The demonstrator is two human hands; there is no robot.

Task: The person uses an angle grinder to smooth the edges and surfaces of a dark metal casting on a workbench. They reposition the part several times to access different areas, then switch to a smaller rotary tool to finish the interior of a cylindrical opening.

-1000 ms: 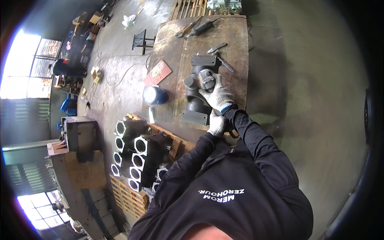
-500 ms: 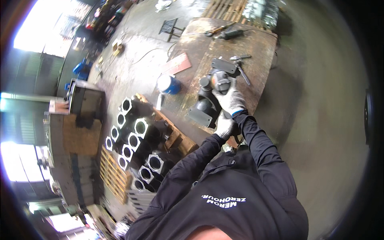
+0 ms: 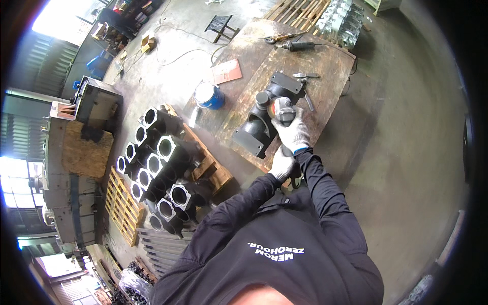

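Right hand (image 3: 295, 134) and left hand (image 3: 281, 164) are wrapped around a grinder (image 3: 285, 110). It is held over a dark casting (image 3: 259, 127) on the tabletop (image 3: 261, 61).

Casting (image 3: 259, 127) on table (image 3: 254, 66), bucket (image 3: 208, 95) to its left, power tool (image 3: 297, 46) behind (near the far edge)

Daylight from blown-out windows (image 3: 63, 20) at left glares off the floor (image 3: 178, 81); dark rim bends edges.

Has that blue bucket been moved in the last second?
No. Judged against the worktable, the blue bucket keeps its place beside the red sheet; only the camera view has turned.
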